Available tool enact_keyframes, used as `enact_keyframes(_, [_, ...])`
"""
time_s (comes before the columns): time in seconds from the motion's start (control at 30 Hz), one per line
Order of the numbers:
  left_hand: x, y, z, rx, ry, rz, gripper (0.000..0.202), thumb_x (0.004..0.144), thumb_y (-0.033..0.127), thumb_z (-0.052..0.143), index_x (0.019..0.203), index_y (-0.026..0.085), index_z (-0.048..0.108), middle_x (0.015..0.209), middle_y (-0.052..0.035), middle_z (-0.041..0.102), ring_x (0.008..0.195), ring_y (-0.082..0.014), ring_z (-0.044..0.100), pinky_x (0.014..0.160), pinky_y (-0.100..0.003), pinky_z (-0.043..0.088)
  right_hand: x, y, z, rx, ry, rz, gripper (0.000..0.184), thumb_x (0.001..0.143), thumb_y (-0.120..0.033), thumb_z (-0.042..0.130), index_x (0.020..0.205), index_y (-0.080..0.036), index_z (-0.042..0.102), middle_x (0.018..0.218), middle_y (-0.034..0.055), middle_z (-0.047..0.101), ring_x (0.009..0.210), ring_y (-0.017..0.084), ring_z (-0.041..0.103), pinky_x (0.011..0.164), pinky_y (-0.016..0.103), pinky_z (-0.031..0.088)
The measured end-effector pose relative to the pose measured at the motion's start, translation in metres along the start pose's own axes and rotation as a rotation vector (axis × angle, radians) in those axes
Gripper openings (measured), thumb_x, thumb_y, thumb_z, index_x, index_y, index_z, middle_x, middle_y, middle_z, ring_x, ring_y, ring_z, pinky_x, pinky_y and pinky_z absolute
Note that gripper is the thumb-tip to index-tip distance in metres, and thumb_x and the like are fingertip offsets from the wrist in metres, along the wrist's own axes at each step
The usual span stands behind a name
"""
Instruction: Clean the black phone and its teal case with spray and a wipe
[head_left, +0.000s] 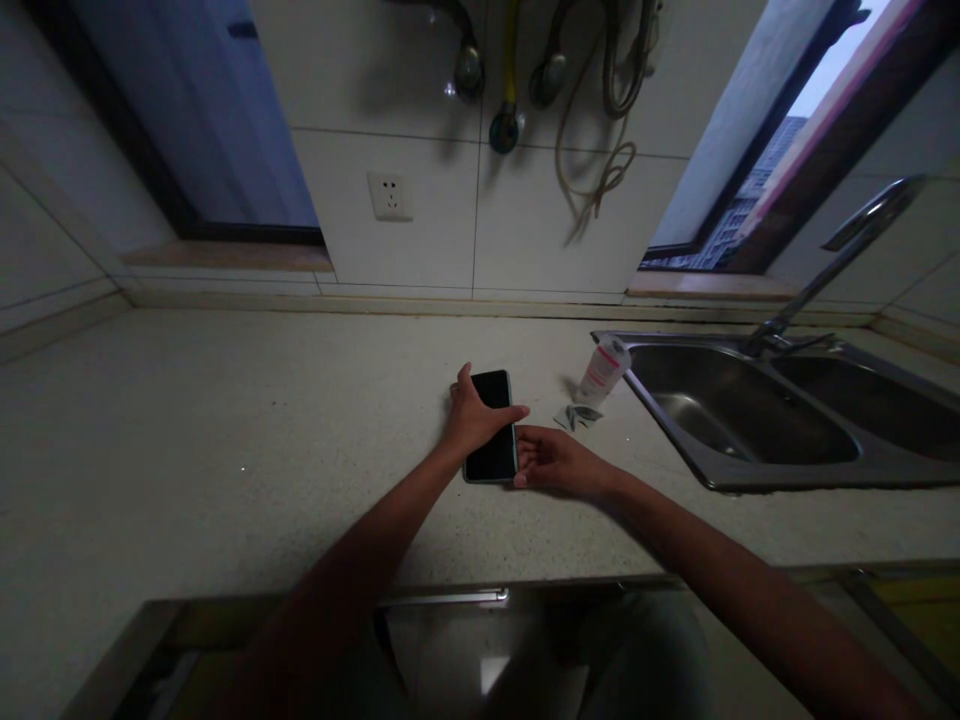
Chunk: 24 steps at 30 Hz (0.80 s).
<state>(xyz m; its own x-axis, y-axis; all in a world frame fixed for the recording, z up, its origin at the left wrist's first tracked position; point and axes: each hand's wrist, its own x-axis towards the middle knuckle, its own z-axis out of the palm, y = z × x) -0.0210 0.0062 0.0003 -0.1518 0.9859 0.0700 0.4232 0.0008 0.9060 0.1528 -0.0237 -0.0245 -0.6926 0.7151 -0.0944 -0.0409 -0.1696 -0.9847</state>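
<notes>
Our left hand [474, 415] grips the phone [493, 458] beneath it; our right hand [553, 461] curls alongside, whether grasping we cannot tell.

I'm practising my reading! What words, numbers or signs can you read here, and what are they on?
No text is readable.
Translucent plastic container with pinkish-red print: marks too small and blurred to read.
Flat rectangular phone with a black screen: no words show.
White square wall socket: no readable words.
</notes>
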Motion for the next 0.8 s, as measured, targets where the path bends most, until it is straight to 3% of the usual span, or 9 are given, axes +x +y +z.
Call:
enact_keyframes(0.13, [0.000, 0.002, -0.001, 0.139, -0.007, 0.028, 0.106, 0.063, 0.037, 0.084, 0.150, 0.015, 0.028, 0.141, -0.0219, 0.048, 0.132, -0.0321, 0.050, 0.107, -0.041, 0.041, 0.001, 0.001, 0.003, -0.109, 0.057, 0.008, 0.039, 0.066, -0.024, 0.087, 0.096, -0.016, 0.063, 0.075, -0.0037, 0.065, 0.064, 0.008, 0.060, 0.064, 0.023, 0.049])
enact_keyframes(0.23, [0.001, 0.002, -0.003, 0.255, -0.008, 0.036, 0.096, 0.068, 0.035, 0.079, 0.149, 0.015, 0.032, 0.141, -0.0219, 0.048, 0.128, -0.0318, 0.054, 0.102, -0.040, 0.045, 0.001, 0.002, 0.002, -0.161, 0.117, 0.014, 0.042, 0.070, -0.030, 0.083, 0.105, -0.016, 0.063, 0.076, -0.0016, 0.068, 0.059, 0.009, 0.059, 0.056, 0.023, 0.045])
enact_keyframes(0.33, [0.002, -0.002, -0.004, 0.384, 0.005, 0.060, 0.096, 0.067, 0.034, 0.077, 0.150, 0.015, 0.031, 0.142, -0.0220, 0.048, 0.125, -0.0332, 0.056, 0.099, -0.040, 0.047, 0.000, 0.002, 0.000, -0.210, 0.179, 0.018, 0.047, 0.074, -0.036, 0.079, 0.113, -0.015, 0.063, 0.075, -0.0002, 0.069, 0.057, 0.011, 0.059, 0.052, 0.024, 0.044])
enact_keyframes(0.53, [0.007, -0.013, -0.003, 0.544, -0.014, 0.044, 0.092, 0.071, 0.040, 0.073, 0.149, 0.015, 0.033, 0.140, -0.0230, 0.050, 0.121, -0.0350, 0.058, 0.095, -0.042, 0.049, 0.000, 0.002, -0.004, -0.244, 0.176, 0.009, 0.045, 0.077, -0.041, 0.077, 0.111, -0.015, 0.066, 0.075, -0.0002, 0.066, 0.057, 0.009, 0.057, 0.051, 0.023, 0.042])
enact_keyframes(0.8, [0.017, -0.030, -0.006, 0.640, 0.016, 0.050, 0.092, 0.079, 0.043, 0.065, 0.153, 0.008, 0.024, 0.145, -0.0289, 0.041, 0.142, -0.0381, 0.038, 0.107, -0.047, 0.041, 0.001, 0.002, -0.010, -0.286, 0.193, -0.038, 0.043, 0.080, -0.043, 0.076, 0.109, -0.014, 0.068, 0.069, -0.0023, 0.061, 0.056, 0.008, 0.054, 0.052, 0.023, 0.041])
